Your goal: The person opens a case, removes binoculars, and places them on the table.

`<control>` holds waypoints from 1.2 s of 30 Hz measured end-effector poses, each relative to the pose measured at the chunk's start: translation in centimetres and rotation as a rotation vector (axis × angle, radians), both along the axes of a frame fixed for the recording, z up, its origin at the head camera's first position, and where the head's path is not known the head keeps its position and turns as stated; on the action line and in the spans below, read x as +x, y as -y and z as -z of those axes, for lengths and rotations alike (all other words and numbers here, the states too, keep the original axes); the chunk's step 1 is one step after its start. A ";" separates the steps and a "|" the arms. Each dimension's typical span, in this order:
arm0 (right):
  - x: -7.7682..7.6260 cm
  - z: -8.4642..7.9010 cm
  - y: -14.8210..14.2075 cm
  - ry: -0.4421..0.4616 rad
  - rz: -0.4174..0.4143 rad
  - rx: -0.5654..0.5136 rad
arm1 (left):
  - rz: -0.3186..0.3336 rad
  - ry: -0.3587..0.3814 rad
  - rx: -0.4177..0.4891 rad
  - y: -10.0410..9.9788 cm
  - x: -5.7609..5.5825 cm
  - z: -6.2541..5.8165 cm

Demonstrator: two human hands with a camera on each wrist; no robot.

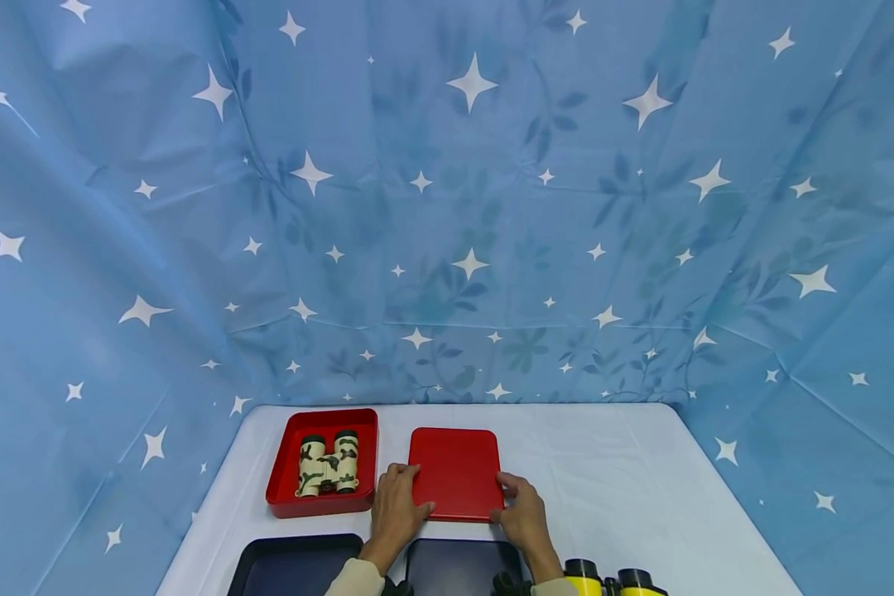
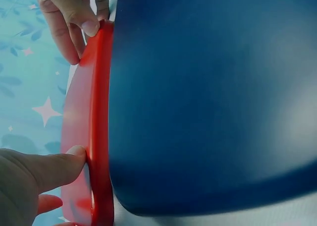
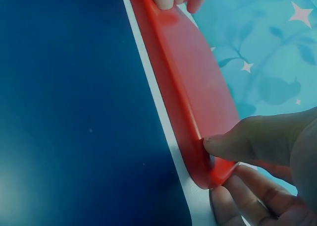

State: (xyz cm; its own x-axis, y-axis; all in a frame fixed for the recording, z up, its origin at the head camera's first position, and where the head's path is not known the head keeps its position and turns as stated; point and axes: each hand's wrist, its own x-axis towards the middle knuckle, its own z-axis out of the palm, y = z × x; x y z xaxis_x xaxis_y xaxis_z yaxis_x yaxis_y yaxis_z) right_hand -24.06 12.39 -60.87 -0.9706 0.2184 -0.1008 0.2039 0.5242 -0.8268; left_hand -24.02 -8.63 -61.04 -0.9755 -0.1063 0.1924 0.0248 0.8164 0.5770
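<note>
A red tray (image 1: 456,473), square with rounded corners and a flat face upward, lies on the white table between my two hands; whether it is lidded or upside down I cannot tell. My left hand (image 1: 400,507) grips its near left corner. On the opposite side my right hand (image 1: 523,515) holds the near right corner. In the right wrist view, that thumb (image 3: 233,142) presses the rim while the fingers sit against the side. The left wrist view shows the left thumb (image 2: 62,167) on the rim too.
A deeper red tray (image 1: 283,488) at the left holds camouflage binoculars (image 1: 328,468). Two dark blue trays, one left (image 1: 294,571) and one central (image 1: 462,571), lie along the near side. Yellow binoculars (image 1: 585,585) are partly visible at the bottom right. Behind hangs a starry blue curtain (image 1: 447,207).
</note>
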 end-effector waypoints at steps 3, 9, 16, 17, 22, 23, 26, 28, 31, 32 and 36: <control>0.0 0.1 0.1 -0.022 -0.016 0.020 | 0.008 -0.001 -0.012 0.1 0.1 -0.1; 0.0 0.4 0.4 -0.065 -0.021 0.071 | 0.021 0.026 -0.020 0.1 0.2 -0.2; -0.1 0.2 0.8 -0.108 -0.041 0.132 | 0.058 -0.013 -0.011 0.2 0.4 -1.4; -0.2 0.1 0.8 -0.122 -0.050 0.132 | 0.069 -0.033 -0.012 0.3 0.4 -1.7; -0.2 -1.1 1.4 -0.198 -0.092 0.141 | 0.089 -0.073 -0.025 0.7 0.4 -3.0; -0.1 -1.3 1.6 -0.208 -0.098 0.138 | 0.090 -0.072 -0.026 0.8 0.5 -3.2; 0.0 -2.0 2.2 -0.222 -0.114 0.132 | 0.092 -0.061 -0.028 1.3 0.7 -3.6; -0.1 -2.4 2.8 -0.218 -0.124 0.136 | 0.097 -0.060 -0.028 1.7 0.8 -3.7; -0.2 -2.9 3.6 -0.240 -0.150 0.126 | 0.100 -0.075 -0.039 2.3 0.8 -3.7; -0.2 -3.1 3.9 -0.247 -0.159 0.119 | 0.100 -0.088 -0.043 2.5 0.8 -3.8; -0.3 -3.5 4.9 -0.274 -0.194 0.092 | 0.097 -0.137 -0.052 3.5 0.7 -3.7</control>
